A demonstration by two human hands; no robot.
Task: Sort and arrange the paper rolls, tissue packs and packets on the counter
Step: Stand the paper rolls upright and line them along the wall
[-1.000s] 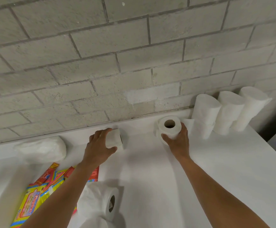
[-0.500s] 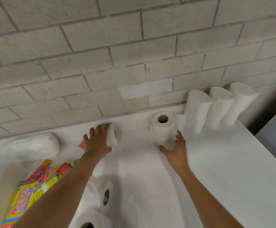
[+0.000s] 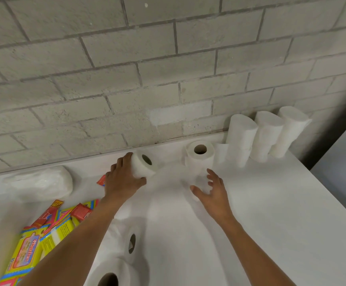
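White rolls (image 3: 265,135) (three, upright) against grey wall (image 3: 126,79).

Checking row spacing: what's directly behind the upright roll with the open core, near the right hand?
Behind the upright roll a bare strip of counter runs to the brick wall. Nothing stands there. The strip's part right behind the roll is hidden by the roll itself.

Lower frame edge cuts off one paper roll (image 3: 108,275); yellow tissue pack (image 3: 26,254) at lower left blurred, small print unreadable.

Left hand (image 3: 124,180) around tilted paper roll (image 3: 142,165)
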